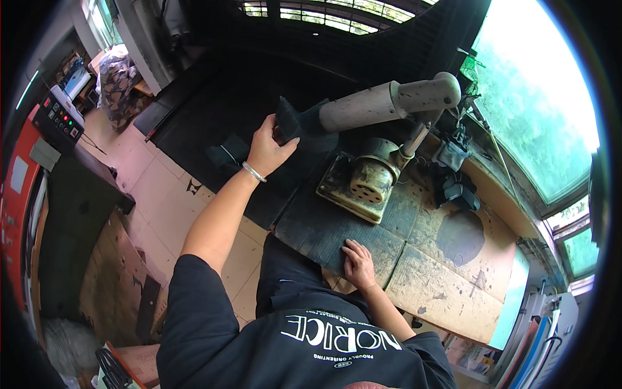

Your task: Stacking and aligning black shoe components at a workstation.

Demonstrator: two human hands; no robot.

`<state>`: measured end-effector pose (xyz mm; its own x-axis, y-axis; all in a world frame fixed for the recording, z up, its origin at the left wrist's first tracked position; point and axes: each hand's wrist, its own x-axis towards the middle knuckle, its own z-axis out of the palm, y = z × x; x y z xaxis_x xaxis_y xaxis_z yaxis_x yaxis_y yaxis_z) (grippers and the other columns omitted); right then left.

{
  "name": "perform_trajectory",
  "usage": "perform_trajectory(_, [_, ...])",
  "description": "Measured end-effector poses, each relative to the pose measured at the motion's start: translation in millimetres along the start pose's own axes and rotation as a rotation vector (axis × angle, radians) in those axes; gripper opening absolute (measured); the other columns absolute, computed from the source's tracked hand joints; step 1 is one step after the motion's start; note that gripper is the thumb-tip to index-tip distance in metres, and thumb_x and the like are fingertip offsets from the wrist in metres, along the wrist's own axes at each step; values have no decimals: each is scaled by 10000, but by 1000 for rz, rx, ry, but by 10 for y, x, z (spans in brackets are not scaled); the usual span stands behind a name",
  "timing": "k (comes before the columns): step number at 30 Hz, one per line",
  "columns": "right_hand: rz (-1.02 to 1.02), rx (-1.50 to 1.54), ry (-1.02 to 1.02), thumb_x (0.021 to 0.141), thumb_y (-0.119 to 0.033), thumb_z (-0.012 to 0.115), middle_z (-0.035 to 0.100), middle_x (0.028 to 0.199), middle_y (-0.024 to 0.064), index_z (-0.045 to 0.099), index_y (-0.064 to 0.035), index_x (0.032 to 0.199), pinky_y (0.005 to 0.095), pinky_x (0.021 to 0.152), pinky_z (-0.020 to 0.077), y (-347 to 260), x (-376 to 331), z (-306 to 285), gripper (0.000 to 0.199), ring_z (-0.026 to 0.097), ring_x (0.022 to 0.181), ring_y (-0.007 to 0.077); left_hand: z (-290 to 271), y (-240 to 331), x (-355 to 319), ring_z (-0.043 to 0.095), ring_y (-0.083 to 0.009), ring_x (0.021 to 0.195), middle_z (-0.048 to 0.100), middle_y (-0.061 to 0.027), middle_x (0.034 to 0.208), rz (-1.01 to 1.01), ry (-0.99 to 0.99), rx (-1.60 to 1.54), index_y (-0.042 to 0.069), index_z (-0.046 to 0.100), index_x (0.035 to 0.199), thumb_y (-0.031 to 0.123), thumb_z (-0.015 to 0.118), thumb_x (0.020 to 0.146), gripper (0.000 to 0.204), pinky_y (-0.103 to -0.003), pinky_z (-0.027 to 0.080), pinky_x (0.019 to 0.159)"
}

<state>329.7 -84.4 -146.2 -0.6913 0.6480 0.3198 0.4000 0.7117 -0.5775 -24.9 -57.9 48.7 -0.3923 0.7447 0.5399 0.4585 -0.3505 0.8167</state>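
My left hand [269, 150], with a silver bangle at the wrist, reaches forward with its fingers closed on the edge of a dark hood-like piece [293, 123]. That piece sits at the mouth of a thick grey pipe arm [363, 107]; whether it is fixed to the pipe I cannot tell. My right hand [359, 264] lies nearly flat, holding nothing, on the near edge of the stained cardboard covering the bench [447, 272]. Between and beyond the hands stands a grimy metal device [370, 185] with a round, perforated barrel on a square base.
A dark bundle [228, 152] lies on the black surface [214, 84] left of the pipe. Black items [457, 191] sit by the window at right. At far left are a red machine with a control panel [58, 118] and a dark conveyor-like belt [71, 227]. Tiled floor [155, 207] lies between.
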Motion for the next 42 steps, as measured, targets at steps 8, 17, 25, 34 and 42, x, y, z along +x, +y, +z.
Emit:
perform_trajectory(8, [6, 4, 3, 763, -31, 574, 579, 1290, 131, 641, -46, 1097, 460, 1054, 375, -18, 8, -17, 341, 516, 1232, 327, 303, -119, 159, 650, -143, 946, 645, -91, 1028, -10, 2, -63, -31, 510, 1111, 4, 721, 753, 417, -277, 536, 812])
perform_trajectory(17, [16, 4, 5, 768, -32, 574, 581, 1287, 126, 642, -51, 1094, 458, 1053, 374, -26, 12, -20, 334, 518, 1230, 322, 313, -196, 191, 637, -140, 939, 639, -85, 1040, -61, -22, -85, -18, 522, 1118, 19, 732, 754, 422, -276, 525, 816])
perform_trajectory(25, [12, 4, 6, 769, -31, 575, 578, 1293, 128, 640, -52, 1098, 461, 1059, 371, -6, 1, -7, 336, 511, 1238, 322, 113, -59, 49, 652, -134, 925, 642, -84, 1029, -71, -12, -70, -7, 516, 1114, -6, 710, 765, 399, -267, 539, 806])
perform_trajectory(34, [8, 4, 4, 763, -26, 575, 577, 1294, 132, 640, -47, 1103, 461, 1063, 370, -14, -3, 1, 347, 510, 1238, 326, -114, 56, -104, 620, -134, 949, 626, -88, 1080, -105, -14, -70, -46, 508, 1162, 29, 742, 758, 472, -261, 516, 803])
perform_trajectory(42, [2, 1, 8, 763, -25, 574, 576, 1295, 133, 639, -49, 1110, 463, 1062, 372, 22, -19, 14, 354, 512, 1237, 324, -235, 98, -215, 616, -130, 967, 622, -79, 1068, -100, -28, -67, -47, 506, 1157, 6, 730, 765, 455, -253, 522, 810])
